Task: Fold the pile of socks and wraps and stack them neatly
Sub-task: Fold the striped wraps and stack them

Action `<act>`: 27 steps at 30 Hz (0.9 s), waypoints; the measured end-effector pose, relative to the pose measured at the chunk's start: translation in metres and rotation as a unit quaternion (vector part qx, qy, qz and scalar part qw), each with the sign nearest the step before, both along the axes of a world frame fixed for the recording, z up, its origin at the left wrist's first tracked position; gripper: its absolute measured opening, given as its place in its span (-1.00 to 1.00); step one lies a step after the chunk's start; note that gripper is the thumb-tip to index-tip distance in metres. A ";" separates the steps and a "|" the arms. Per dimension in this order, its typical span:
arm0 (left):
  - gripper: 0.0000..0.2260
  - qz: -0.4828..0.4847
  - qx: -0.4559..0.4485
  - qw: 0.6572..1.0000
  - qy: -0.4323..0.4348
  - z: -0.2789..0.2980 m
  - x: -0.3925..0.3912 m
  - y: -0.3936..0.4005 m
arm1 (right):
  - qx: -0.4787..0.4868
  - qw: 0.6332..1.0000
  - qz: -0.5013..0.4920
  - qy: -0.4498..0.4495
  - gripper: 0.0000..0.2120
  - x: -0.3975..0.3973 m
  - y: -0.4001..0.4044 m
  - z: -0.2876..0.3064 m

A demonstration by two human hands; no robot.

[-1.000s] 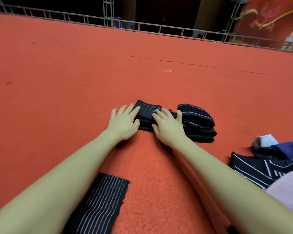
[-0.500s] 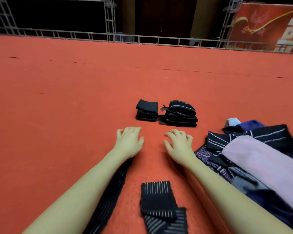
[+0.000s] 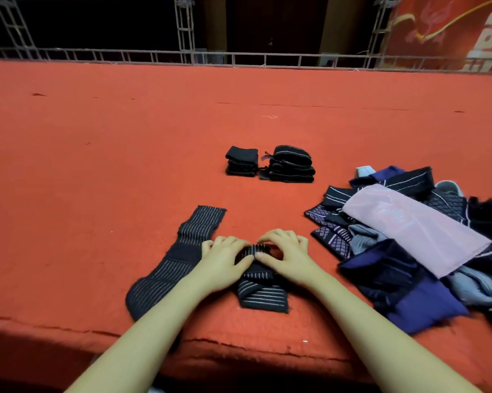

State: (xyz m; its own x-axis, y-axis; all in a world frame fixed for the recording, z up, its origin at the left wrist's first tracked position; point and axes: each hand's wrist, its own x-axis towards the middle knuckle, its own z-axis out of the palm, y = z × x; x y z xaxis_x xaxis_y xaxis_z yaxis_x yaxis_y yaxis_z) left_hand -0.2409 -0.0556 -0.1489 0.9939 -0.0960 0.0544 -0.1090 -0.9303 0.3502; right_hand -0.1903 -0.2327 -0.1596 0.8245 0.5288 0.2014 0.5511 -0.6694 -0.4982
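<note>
Black, white-striped, the wrap (image 3: 257, 282) lies near your edge of the red desk (image 3: 97, 171); your left hand (image 3: 223, 260) and right hand (image 3: 288, 255) curl their fingers round its folded top. A longer wrap (image 3: 179, 258) lies left, unsorted pile (image 3: 409, 239) right, two folded stacks (image 3: 270, 164) beyond.

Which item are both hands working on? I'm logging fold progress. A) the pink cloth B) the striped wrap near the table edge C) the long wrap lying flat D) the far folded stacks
B: the left hand and right hand both grip the striped wrap near the table edge, while the pink cloth, the folded stacks and the long wrap lie untouched.
</note>
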 end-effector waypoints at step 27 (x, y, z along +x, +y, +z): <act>-0.84 0.087 -0.182 0.961 -0.187 0.023 0.043 -0.018 | 0.140 0.964 -0.127 -0.187 -0.77 0.032 -0.006 0.040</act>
State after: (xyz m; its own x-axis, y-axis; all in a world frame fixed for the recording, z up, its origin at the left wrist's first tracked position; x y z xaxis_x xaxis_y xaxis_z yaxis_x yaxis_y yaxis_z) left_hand -0.1978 -0.0736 -0.1259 0.8977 0.1638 0.4091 -0.1435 -0.7690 0.6229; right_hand -0.1588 -0.2387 -0.1191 0.7626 0.2008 0.6150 0.5631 -0.6740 -0.4782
